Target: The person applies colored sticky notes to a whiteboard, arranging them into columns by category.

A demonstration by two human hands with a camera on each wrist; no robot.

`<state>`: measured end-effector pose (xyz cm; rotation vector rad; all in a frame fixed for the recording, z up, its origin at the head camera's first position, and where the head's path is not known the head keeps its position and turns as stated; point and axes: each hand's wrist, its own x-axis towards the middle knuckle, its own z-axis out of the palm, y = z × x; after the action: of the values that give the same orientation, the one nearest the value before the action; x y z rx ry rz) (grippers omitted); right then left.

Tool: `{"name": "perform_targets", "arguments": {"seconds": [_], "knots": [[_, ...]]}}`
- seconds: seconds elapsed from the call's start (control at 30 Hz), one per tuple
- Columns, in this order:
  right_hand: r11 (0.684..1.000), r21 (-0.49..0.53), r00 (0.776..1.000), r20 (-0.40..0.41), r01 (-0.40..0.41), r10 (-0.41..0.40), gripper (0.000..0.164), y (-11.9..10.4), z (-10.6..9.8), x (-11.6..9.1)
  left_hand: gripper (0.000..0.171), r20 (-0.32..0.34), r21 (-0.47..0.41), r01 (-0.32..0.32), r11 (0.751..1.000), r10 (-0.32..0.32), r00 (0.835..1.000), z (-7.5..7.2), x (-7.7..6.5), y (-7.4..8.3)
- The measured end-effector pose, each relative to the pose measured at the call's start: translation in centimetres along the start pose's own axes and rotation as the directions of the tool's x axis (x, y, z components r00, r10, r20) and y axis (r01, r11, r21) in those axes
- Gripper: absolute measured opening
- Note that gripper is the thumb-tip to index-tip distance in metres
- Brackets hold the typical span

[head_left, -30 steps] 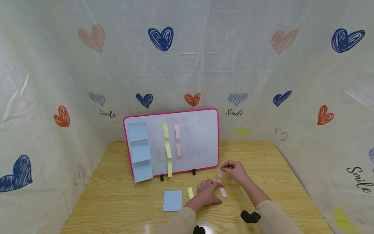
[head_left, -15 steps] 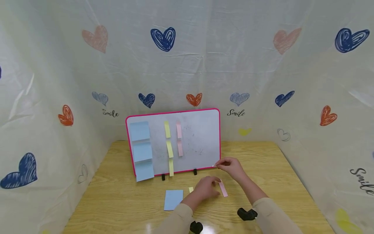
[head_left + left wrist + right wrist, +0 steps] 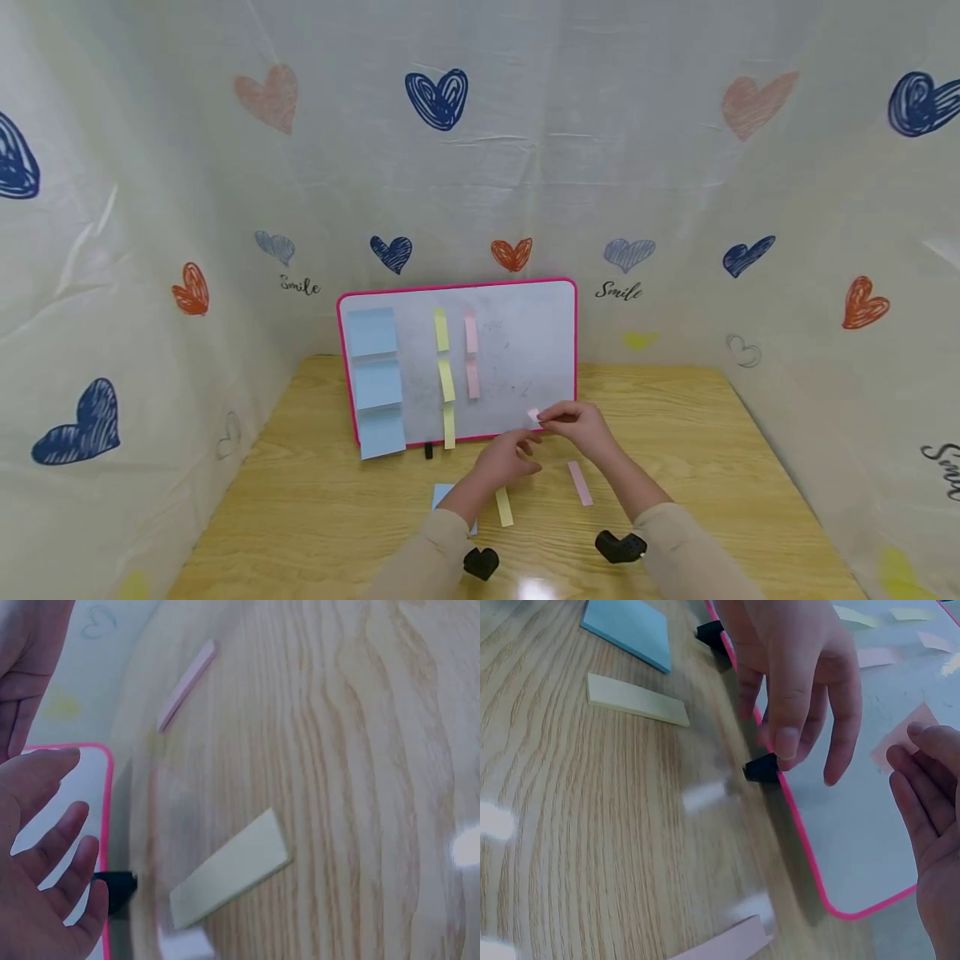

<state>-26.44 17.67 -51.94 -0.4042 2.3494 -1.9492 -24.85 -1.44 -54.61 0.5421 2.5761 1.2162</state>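
Observation:
My right hand point(image 3: 583, 429) pinches a small pink sticky note point(image 3: 903, 736) between thumb and fingertips, in front of the lower right of a pink-framed whiteboard point(image 3: 528, 354). Whether the note touches the board is unclear. Close by on the left, my left hand point(image 3: 504, 460) holds nothing; its fingers are spread and loosely bent in the left wrist view, near the board's lower edge. Stuck to the board are three blue notes point(image 3: 373, 332), three yellow notes point(image 3: 446, 381) and two pink notes point(image 3: 472, 379), in columns. A pink sticky-note pad point(image 3: 580, 483) lies on the table below my right hand.
A yellow sticky-note pad point(image 3: 504, 507) and a blue pad point(image 3: 630, 631), partly covered by my left arm in the head view, lie on the wooden table point(image 3: 300, 517). Black feet point(image 3: 428, 451) hold the board up. A heart-print curtain point(image 3: 555, 167) surrounds the table.
My right hand has lifted the pink note off its pad and carried it left to the board. My left hand has let go of the pink pad and moved up and left.

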Motion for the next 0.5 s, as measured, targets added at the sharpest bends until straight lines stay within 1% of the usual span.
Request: {"name": "perform_targets", "arguments": {"seconds": [0.1,0.2,0.3,0.4,0.5], "knots": [[1.000,0.010,1.000,0.004,-0.005,0.005,0.014,0.0,0.7,0.3,0.041,-0.018,-0.044,0.015,0.999,-0.015,1.000,-1.0,-0.5,-0.1],[0.999,0.034,1.000,0.025,0.008,-0.009,0.015,0.2,1.6,0.6,0.041,-0.033,-0.081,0.008,0.997,-0.011,0.999,-2.1,-1.0,-0.2],[0.998,0.066,0.998,0.056,0.014,-0.018,0.017,0.2,2.5,0.8,0.040,-0.045,-0.087,0.006,0.996,-0.010,0.999,-3.0,-1.5,-0.5],[0.995,0.102,0.997,0.080,0.003,-0.012,0.018,0.0,3.4,1.0,0.039,-0.063,-0.084,0.006,0.996,-0.012,0.998,-3.8,-2.1,-0.9],[0.994,0.113,0.995,0.097,0.011,-0.022,0.018,-1.0,4.2,0.7,0.038,-0.089,-0.083,0.011,0.996,-0.018,0.996,-4.5,-2.6,-1.4]]}}
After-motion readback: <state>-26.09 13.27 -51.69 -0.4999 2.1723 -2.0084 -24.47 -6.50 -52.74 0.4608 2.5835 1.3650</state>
